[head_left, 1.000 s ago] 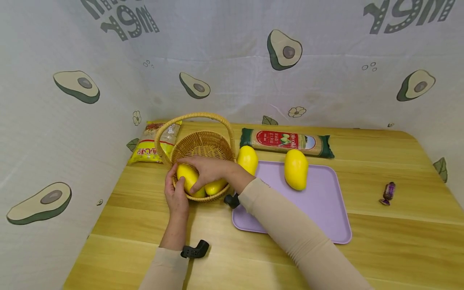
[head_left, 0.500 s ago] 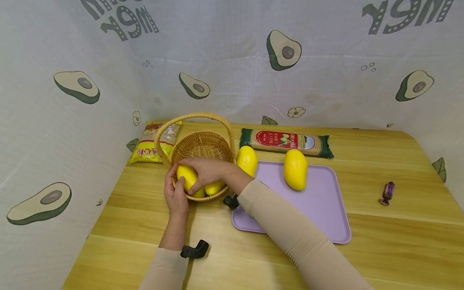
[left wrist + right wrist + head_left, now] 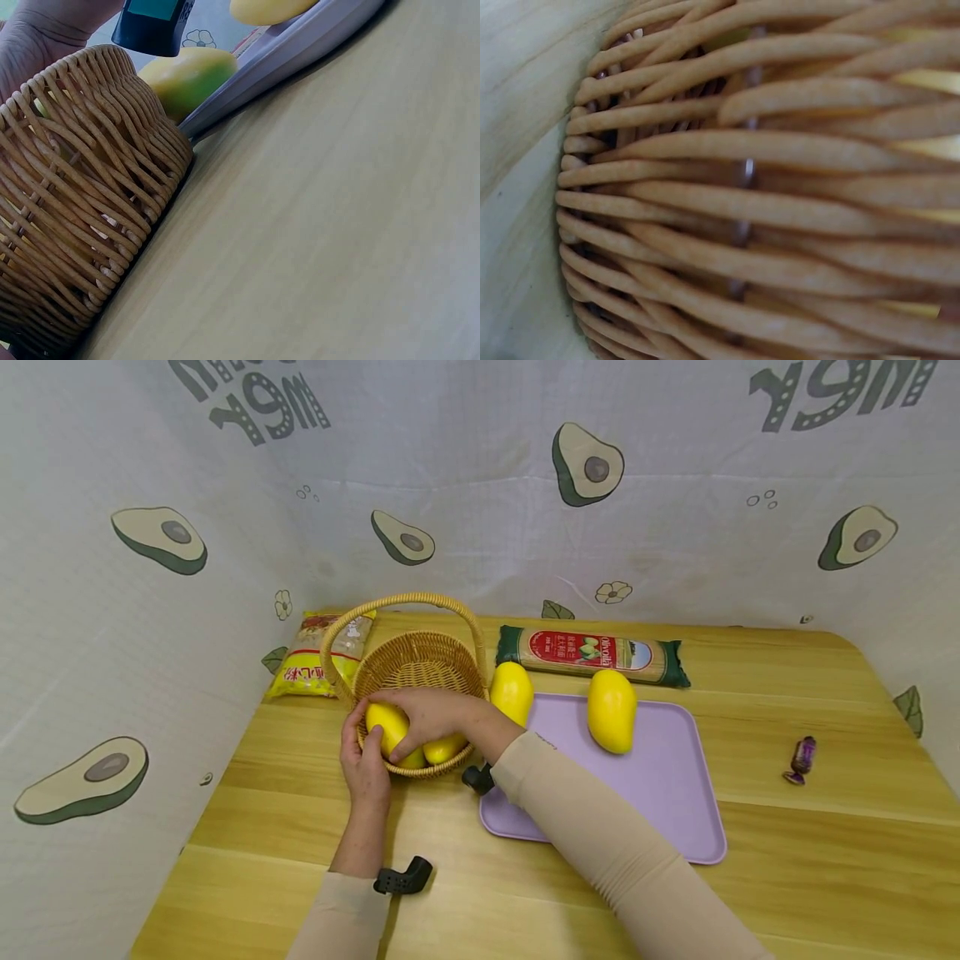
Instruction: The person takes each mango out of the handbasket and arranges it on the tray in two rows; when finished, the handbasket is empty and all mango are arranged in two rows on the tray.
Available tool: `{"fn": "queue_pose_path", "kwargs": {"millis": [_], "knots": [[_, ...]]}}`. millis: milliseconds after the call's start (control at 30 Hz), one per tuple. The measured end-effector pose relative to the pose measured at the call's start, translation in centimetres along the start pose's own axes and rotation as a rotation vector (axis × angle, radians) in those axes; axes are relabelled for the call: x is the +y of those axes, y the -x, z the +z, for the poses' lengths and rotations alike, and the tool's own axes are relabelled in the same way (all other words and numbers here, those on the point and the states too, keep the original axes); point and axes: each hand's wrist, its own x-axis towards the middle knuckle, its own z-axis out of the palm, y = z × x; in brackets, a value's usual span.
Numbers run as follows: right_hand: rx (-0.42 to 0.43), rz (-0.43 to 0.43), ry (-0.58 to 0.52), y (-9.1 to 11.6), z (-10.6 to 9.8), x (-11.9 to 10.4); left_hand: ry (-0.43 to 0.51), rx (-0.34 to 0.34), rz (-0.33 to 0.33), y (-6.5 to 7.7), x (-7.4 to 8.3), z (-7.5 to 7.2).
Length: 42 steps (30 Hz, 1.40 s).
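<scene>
Two yellow mangoes lie in the wicker basket [image 3: 420,643]. My right hand [image 3: 431,714] reaches in from the right, its fingers and thumb curved round the left mango [image 3: 386,725]. Under that hand, the other mango [image 3: 447,747] shows only partly. At the basket's left front rim, my left hand [image 3: 365,764] grips the edge, with the thumb inside against the left mango and the fingers along the outside. Woven basket wall [image 3: 82,187] fills much of the left wrist view, and the right hand [image 3: 37,49] appears above it. Only basket wall [image 3: 742,187] and table show in the right wrist view.
Right of the basket lies a lilac tray [image 3: 645,793] with a mango [image 3: 612,712] on it. Another mango [image 3: 512,692] is at its left back corner. A pasta pack [image 3: 592,655], a yellow-and-clear bag [image 3: 318,660] and a purple wrapped candy [image 3: 802,758] lie on the wooden table [image 3: 825,852].
</scene>
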Motion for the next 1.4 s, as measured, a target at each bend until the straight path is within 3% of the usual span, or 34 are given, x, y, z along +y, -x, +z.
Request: {"fn": "queue_pose_path", "kwargs": {"millis": [267, 467, 1000, 1400], "knots": [[0.005, 0.000, -0.011, 0.1, 0.0, 0.0, 0.008, 0.004, -0.004, 0.1, 0.0, 0.0], [0.061, -0.002, -0.062, 0.4, -0.2, 0.1, 0.014, -0.002, -0.016, 0.2, -0.1, 0.0], [0.370, 0.064, -0.203, 1.7, -0.6, -0.1, -0.080, 0.016, 0.028, 0.2, -0.1, 0.0], [0.572, 0.075, -0.342, 4.4, -1.1, -1.9, -0.094, 0.029, 0.026, 0.2, -0.1, 0.0]]}}
